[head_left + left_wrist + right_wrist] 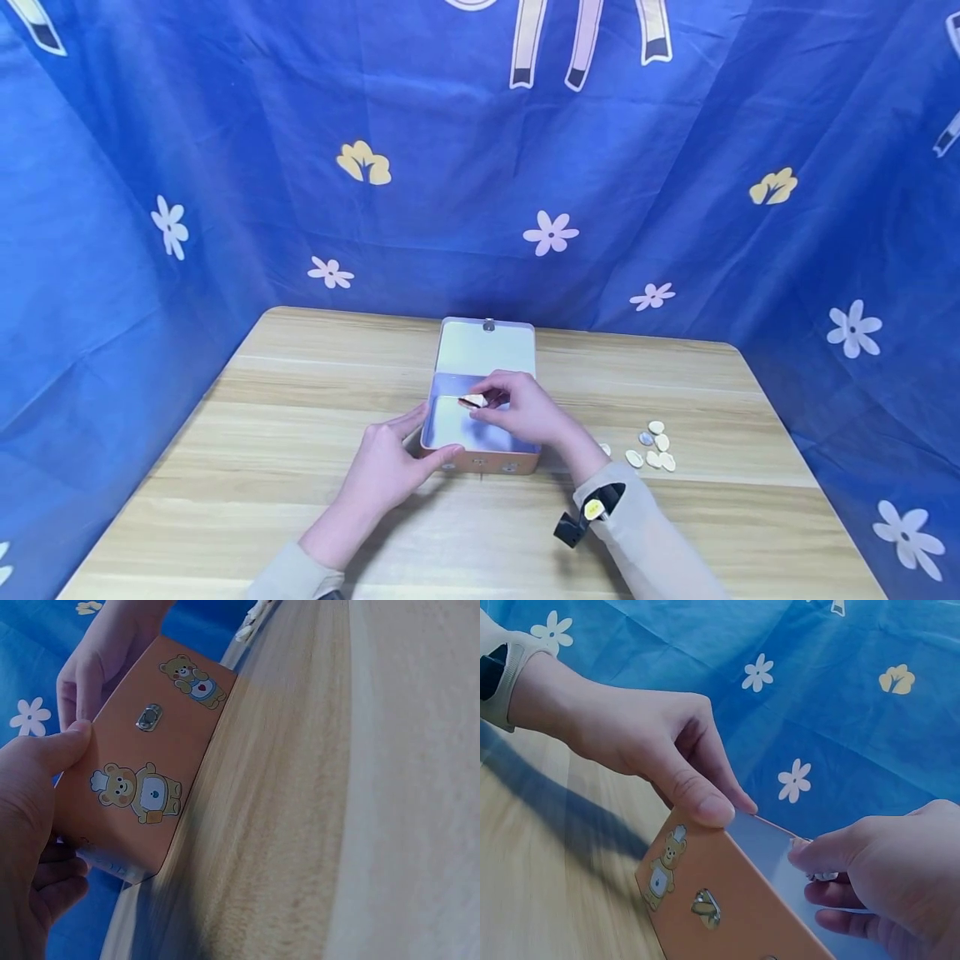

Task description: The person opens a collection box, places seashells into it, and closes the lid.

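Observation:
An orange tin box (491, 463) with bear pictures and a metal clasp stands on the table, its white-lined lid (483, 350) raised at the back. My left hand (386, 458) grips the box at its front left corner, thumb on the front rim and fingers along the left side. Inside the box's opening, my right hand (525, 408) pinches a small whitish shell-like piece (472, 402) with a dark edge between thumb and fingers. In the right wrist view the thumb and fingers partly hide that piece (821, 876).
Several small oval whitish pieces (633, 458) lie on the wooden table (315, 367) to the right of the box, with a bluish one (646, 437) among them. The right forearm passes close by them. A blue printed cloth (450, 208) hangs around the table's back and sides.

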`<action>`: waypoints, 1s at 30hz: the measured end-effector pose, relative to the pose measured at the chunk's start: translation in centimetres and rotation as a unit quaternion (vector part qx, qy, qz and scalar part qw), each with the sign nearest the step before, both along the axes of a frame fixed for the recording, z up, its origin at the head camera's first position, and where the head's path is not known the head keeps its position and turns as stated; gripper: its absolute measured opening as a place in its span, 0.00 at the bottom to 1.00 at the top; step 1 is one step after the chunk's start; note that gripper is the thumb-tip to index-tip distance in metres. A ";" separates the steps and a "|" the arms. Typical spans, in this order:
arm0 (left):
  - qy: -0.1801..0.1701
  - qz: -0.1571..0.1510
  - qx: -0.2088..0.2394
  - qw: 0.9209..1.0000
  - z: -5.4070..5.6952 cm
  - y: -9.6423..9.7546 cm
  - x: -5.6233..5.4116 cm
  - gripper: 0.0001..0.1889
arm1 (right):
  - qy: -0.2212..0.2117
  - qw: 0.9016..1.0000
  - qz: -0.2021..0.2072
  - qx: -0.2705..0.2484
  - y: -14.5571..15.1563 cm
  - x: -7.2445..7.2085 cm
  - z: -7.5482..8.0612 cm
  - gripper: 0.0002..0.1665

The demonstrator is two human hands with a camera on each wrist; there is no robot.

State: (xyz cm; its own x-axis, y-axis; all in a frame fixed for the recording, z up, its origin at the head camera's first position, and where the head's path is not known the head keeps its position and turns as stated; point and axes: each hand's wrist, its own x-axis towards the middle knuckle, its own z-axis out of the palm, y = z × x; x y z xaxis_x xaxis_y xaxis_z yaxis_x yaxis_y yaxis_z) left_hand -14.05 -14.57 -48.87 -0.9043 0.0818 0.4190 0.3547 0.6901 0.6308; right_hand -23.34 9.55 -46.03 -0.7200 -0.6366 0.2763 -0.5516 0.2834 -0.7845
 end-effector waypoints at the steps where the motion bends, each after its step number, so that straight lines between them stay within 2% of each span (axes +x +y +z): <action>1: 0.000 -0.001 0.000 1.000 0.0 0.0 0.0 0.45 | 0.004 1.000 0.002 0.004 -0.2 -0.1 0.0 0.15; 5: 0.005 -0.002 -0.003 1.000 -0.1 0.0 0.0 0.45 | 0.012 1.000 0.010 0.022 -0.9 -0.4 -0.2 0.14; 9: 0.007 0.000 -0.004 1.000 -0.1 0.0 0.0 0.44 | -0.006 0.998 0.002 0.058 -1.5 -0.6 -0.2 0.14; 15: -0.014 0.004 0.000 1.000 0.1 0.0 0.1 0.45 | -0.026 0.994 -0.008 0.104 -2.2 -0.8 -0.3 0.14; 18: -0.023 0.005 0.003 1.000 0.1 0.1 0.1 0.46 | -0.019 0.993 -0.011 0.117 -2.1 -0.7 -0.4 0.14; 25: -0.001 0.001 0.001 1.000 -0.2 0.1 0.1 0.45 | 0.008 0.989 -0.004 0.148 -2.1 -0.3 -0.1 0.15; 30: -0.006 0.000 0.007 1.000 -0.3 0.1 0.1 0.47 | 0.019 0.990 0.010 0.143 -1.5 0.2 0.5 0.16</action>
State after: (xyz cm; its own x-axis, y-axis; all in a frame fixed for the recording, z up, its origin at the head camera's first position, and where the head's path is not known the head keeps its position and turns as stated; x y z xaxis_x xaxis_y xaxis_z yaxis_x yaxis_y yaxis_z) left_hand -13.95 -14.50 -49.12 -0.9092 0.0756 0.4095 0.3470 0.6814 0.6445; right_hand -23.18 8.04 -45.49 -0.6988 -0.7068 0.1096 -0.5867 0.4787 -0.6532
